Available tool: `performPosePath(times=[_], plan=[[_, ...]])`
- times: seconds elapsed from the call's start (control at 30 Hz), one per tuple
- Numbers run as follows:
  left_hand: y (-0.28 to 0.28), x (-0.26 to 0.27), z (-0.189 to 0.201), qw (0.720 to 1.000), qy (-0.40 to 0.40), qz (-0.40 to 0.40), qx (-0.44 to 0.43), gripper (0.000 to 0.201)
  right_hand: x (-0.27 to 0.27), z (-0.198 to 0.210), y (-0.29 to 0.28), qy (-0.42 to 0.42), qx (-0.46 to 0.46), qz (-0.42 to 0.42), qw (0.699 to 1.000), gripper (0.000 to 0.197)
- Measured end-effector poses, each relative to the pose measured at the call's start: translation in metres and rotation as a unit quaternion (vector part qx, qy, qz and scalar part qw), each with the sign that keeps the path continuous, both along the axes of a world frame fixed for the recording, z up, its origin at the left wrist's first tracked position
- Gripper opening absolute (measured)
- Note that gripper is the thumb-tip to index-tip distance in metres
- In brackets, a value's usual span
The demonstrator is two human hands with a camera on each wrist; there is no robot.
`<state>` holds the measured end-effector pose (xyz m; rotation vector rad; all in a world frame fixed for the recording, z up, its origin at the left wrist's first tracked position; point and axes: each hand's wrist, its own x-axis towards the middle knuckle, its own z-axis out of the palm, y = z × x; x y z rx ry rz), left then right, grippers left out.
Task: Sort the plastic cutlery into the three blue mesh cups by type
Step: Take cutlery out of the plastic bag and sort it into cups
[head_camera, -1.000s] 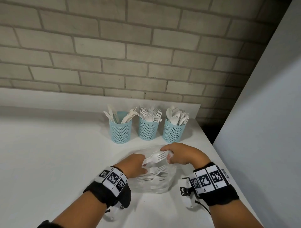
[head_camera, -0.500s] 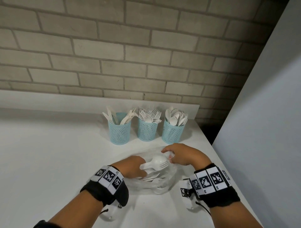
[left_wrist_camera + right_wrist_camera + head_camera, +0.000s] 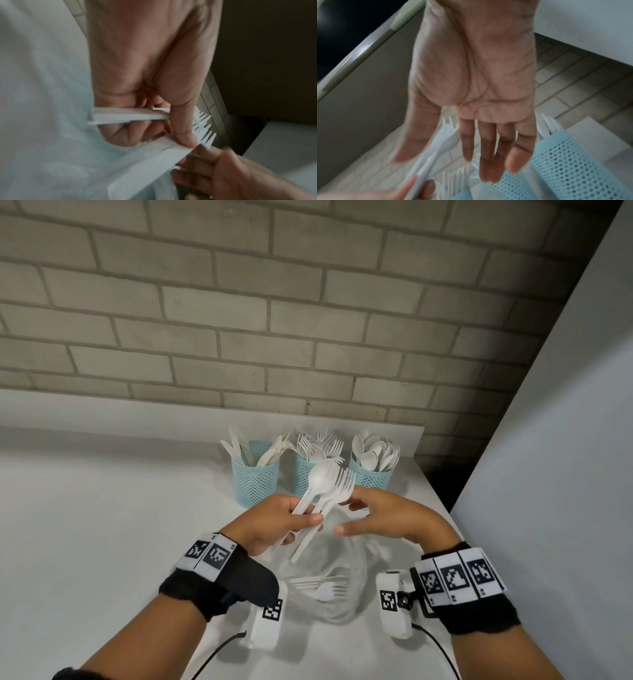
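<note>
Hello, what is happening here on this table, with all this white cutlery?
A person is sorting plastic cutlery. The left hand grips a bunch of forks and one spoon, lifted above a clear plastic bag in which more forks lie. The right hand, fingers straight, reaches to the bunch. Behind stand three blue mesh cups: knives in the left cup, forks in the middle cup, spoons in the right cup.

Evenly but dimly lit from above, with soft shadows under the cups and a dark corner at the right of the brick wall. Bowed lines toward the edges of the head view. Smeared with motion blur and out of focus in both wrist views, especially the fingers.
</note>
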<state>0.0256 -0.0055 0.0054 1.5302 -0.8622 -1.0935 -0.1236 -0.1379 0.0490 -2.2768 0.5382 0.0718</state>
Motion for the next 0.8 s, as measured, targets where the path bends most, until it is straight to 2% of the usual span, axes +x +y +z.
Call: performPosePath(times=[0.07, 0.17, 0.27, 0.37, 0.57, 0.67, 0.8], plan=[[-0.003, -0.002, 0.003, 0.999, 0.033, 0.013, 0.002, 0.009, 0.005, 0.005, 0.003, -0.096, 0.106, -0.050, 0.988, 0.028], [-0.007, -0.005, 0.003, 0.999, 0.037, 0.032, 0.001, 0.015, 0.015, 0.001, 0.007, -0.180, 0.197, -0.146, 0.952, 0.017], [-0.009, -0.008, 0.000, 0.998, 0.024, 0.066, 0.000, 0.029, 0.022, -0.004, 0.009, -0.184, 0.222, -0.209, 0.934, 0.012], [-0.009, -0.009, -0.004, 0.994, 0.051, 0.094, -0.003, 0.036, 0.024, -0.007, 0.010, -0.181, 0.252, -0.236, 0.921, 0.013], [-0.008, -0.012, -0.001, 0.995, 0.024, 0.093, -0.003, 0.042, 0.025, -0.008, 0.010, -0.169, 0.257, -0.246, 0.919, 0.016], [-0.008, -0.015, -0.002, 0.995, 0.033, 0.090, -0.015, 0.036, 0.026, -0.007, 0.010, -0.170, 0.265, -0.251, 0.915, 0.017], [-0.010, -0.014, -0.008, 0.994, -0.017, 0.102, -0.032, 0.037, 0.029, -0.008, 0.010, -0.186, 0.292, -0.251, 0.904, 0.016]])
